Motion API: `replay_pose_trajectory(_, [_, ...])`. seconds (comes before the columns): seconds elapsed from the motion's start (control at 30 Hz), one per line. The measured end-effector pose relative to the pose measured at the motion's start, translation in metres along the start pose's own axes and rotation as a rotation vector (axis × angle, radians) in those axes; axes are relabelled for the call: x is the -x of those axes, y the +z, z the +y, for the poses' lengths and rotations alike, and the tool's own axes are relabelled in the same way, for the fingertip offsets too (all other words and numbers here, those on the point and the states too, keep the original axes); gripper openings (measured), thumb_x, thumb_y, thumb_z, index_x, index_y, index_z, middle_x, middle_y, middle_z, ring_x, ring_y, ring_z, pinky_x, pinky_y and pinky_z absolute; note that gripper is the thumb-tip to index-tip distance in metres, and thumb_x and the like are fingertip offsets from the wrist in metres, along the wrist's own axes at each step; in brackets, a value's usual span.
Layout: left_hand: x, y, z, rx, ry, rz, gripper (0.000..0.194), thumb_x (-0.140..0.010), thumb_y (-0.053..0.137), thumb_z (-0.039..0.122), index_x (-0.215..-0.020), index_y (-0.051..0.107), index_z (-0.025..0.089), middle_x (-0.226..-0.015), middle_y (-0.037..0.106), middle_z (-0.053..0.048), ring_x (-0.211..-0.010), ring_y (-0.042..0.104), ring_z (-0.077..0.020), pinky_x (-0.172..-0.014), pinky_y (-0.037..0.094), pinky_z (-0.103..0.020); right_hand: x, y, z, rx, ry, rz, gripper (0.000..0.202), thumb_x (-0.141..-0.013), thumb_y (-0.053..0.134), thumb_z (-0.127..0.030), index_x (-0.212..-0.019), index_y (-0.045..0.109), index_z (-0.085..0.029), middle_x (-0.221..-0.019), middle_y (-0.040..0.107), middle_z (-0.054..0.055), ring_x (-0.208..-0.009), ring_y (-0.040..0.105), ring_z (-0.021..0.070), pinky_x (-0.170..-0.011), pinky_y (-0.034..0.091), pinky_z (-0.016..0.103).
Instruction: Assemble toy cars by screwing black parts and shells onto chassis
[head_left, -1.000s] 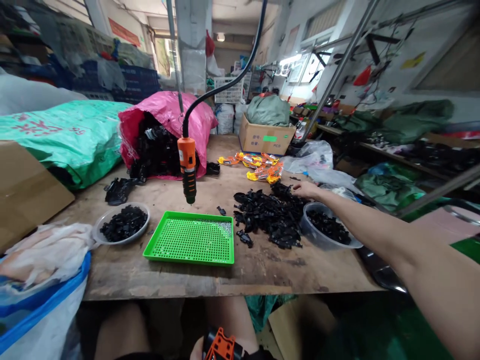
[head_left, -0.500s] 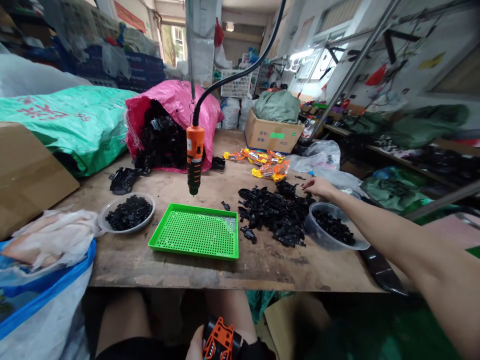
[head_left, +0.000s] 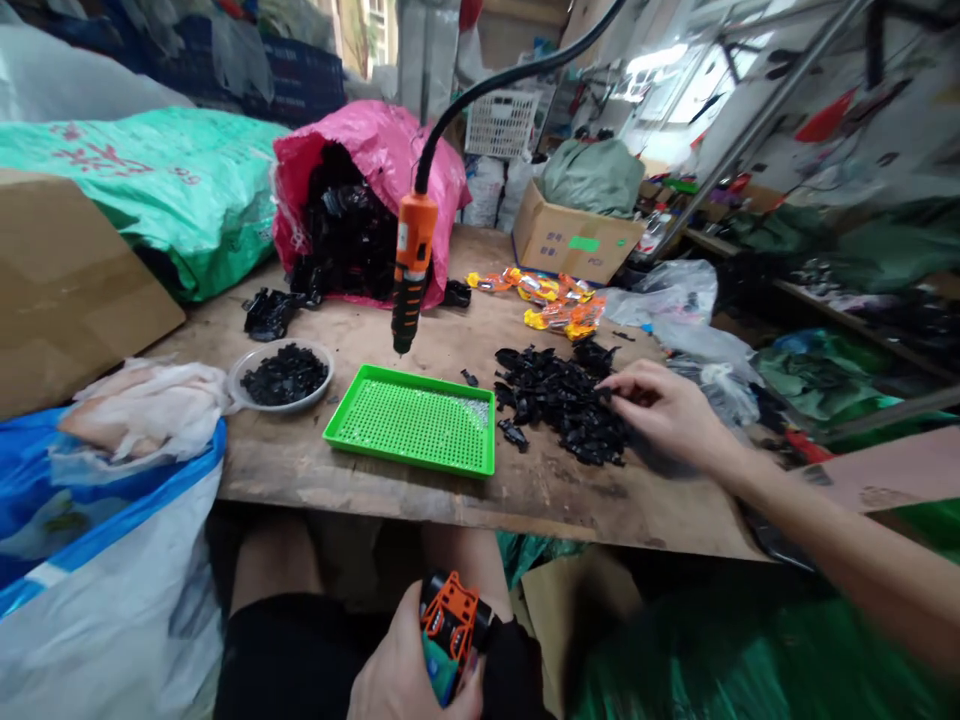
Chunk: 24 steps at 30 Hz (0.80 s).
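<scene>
My left hand (head_left: 401, 665) is wrapped around a toy vehicle part (head_left: 452, 625), black with an orange frame on top and a blue-green piece below, held low over my lap. At the right of the bench my right hand (head_left: 660, 405) reaches to the edge of a pile of black plastic parts (head_left: 559, 400). Its thumb and fingers pinch together on a small black plastic part (head_left: 604, 392), mostly lost against the dark pile. Behind that hand, a clear bowl (head_left: 660, 458) is largely hidden.
A green perforated tray (head_left: 405, 455) holds small screws. Above it hangs an orange electric screwdriver (head_left: 414, 265) on a black cable. To the left stands a bowl of black pieces (head_left: 282, 378). Behind are a pink sack (head_left: 375, 130), orange-yellow parts (head_left: 559, 300) and a cardboard box (head_left: 555, 235).
My right hand has come back from beyond the clear bowl to the pile's right edge and closed its fingers. My left hand has risen further into view with the toy part. The view has tilted down.
</scene>
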<state>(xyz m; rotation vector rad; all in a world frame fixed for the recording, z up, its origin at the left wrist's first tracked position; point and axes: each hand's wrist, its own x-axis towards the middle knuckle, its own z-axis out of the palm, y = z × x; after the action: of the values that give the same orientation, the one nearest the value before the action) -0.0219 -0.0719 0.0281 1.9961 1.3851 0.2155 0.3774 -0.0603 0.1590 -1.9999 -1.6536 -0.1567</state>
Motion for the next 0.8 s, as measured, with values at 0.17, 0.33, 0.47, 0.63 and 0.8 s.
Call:
replay_pose_trajectory(0.17, [0.001,-0.019,0.014,0.027,0.004,-0.029,0.063,-0.081,0.054,0.038,-0.139,0.048,0.013,-0.112,0.076,-0.013,-0.108,0.073,-0.0285,-0.096,0.054,-0.035,0.064,0.034,-0.056,-0.007,-0.34,-0.198,0.023,-0.095,0.052,-0.019,-0.105,0.073,-0.023,-0.087,0.075,0.005,-0.071,0.07,0.0148,-0.062,0.054,0.023])
replay_pose_trajectory(0.33, [0.0,-0.031,0.022,0.054,-0.007,-0.08,0.065,-0.081,0.06,0.038,-0.139,0.048,0.01,-0.116,0.074,-0.016,-0.111,0.071,-0.0312,-0.097,0.054,-0.04,0.1,0.056,-0.044,0.037,-0.459,-0.293,0.027,-0.097,0.051,-0.022,-0.113,0.072,-0.025,-0.106,0.079,0.008,-0.09,0.077,0.0205,-0.076,0.062,0.029])
replay_pose_trajectory(0.47, [0.001,-0.031,0.024,0.052,0.012,-0.056,0.066,-0.082,0.062,0.037,-0.139,0.047,0.008,-0.119,0.072,-0.017,-0.11,0.071,-0.0333,-0.097,0.055,-0.044,0.107,0.056,-0.041,-0.041,-0.347,-0.255,0.03,-0.095,0.049,-0.019,-0.114,0.071,-0.024,-0.109,0.079,0.009,-0.098,0.077,0.0234,-0.087,0.063,0.036])
replay_pose_trajectory(0.63, [0.003,-0.024,0.023,0.003,0.092,0.003,0.063,-0.083,0.064,0.036,-0.137,0.047,0.008,-0.117,0.071,-0.017,-0.108,0.071,-0.0322,-0.095,0.057,-0.043,0.102,0.058,-0.059,-0.141,-0.034,-0.281,0.022,-0.092,0.059,-0.039,-0.096,0.074,-0.024,-0.09,0.08,0.008,-0.074,0.076,0.0229,-0.066,0.063,0.032])
replay_pose_trajectory(0.8, [0.002,-0.014,0.014,-0.106,0.26,0.176,0.062,-0.079,0.068,0.034,-0.131,0.05,0.008,-0.107,0.073,-0.014,-0.094,0.074,-0.029,-0.085,0.061,-0.04,0.089,0.06,-0.064,-0.206,0.295,-0.284,0.034,-0.081,0.067,-0.048,-0.101,0.071,-0.02,-0.079,0.078,0.007,-0.066,0.073,0.0238,-0.059,0.059,0.033])
